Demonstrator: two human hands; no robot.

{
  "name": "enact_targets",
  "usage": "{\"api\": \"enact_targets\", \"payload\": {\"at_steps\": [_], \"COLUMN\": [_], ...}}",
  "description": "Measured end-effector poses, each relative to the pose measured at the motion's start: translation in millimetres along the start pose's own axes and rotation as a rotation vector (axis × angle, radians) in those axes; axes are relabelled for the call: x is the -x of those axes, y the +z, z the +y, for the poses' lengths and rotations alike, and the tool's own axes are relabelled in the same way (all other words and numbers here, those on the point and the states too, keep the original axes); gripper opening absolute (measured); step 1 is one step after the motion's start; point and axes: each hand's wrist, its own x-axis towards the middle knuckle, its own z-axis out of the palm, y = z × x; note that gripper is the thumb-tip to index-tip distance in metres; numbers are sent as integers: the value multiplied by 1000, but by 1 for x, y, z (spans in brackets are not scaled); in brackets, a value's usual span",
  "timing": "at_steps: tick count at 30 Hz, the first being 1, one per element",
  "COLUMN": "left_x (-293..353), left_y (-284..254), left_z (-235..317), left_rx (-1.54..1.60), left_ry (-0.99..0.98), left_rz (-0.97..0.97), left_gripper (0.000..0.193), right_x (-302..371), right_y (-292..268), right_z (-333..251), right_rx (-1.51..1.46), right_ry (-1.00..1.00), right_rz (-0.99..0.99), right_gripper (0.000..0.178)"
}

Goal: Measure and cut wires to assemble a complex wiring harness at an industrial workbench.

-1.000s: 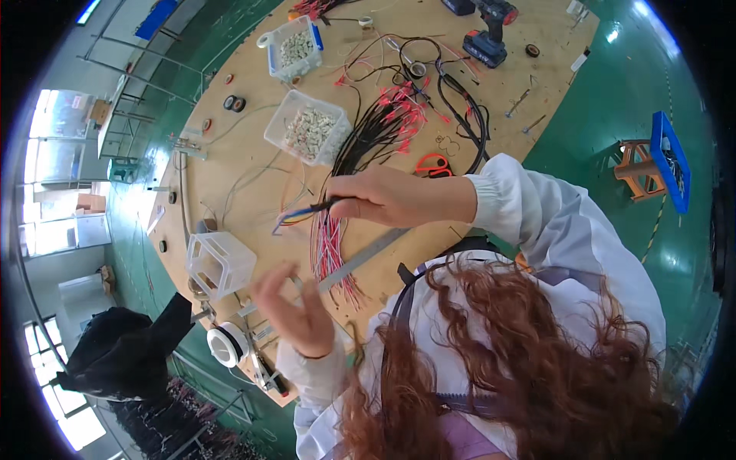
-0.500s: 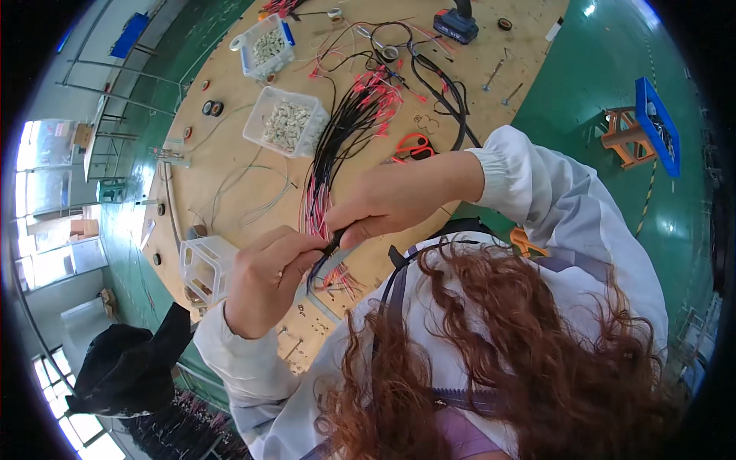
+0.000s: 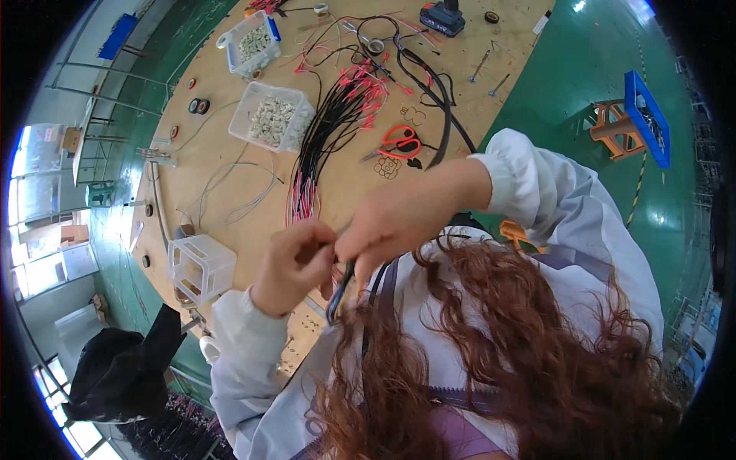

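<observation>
Two clear tubs hold small white pieces: the near tub (image 3: 300,132) beside the black wire bundle (image 3: 322,138), the blue-latched tub (image 3: 236,60) farther off. The right hand's (image 3: 391,218) grip pinches a dark cable (image 3: 349,274) above the tabletop (image 3: 345,176); the left hand (image 3: 291,268) curls beside it, its hold hidden. Compared with earlier, the cable's loose ends hang nearer the hair (image 3: 498,337). Bare wood separates bundle and scissors (image 3: 402,142); green floor (image 3: 552,107) lies past the right edge.

White sleeves (image 3: 548,184), gathered cuffs (image 3: 497,182); purple top (image 3: 460,432)
</observation>
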Motion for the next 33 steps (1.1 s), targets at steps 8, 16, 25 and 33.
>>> {"api": "enact_targets", "payload": {"at_steps": [8,16,25,33], "left_x": [22,24,9,9], "left_y": [-11,2,4,6], "left_z": [30,48,44,28], "left_rx": [-69,-1099,-1171,-634], "left_ry": [157,418,682,409], "left_rz": [121,-49,-210,-149], "left_gripper": [13,18,11,10], "right_x": [7,1,2,5], "right_y": [-9,-3,1,10], "right_z": [-8,-4,-3,-10], "right_rx": [65,9,1,-32], "right_ry": [44,64,95,-26], "right_rz": [105,68,-55,-7], "right_gripper": [28,28,27,24]}}
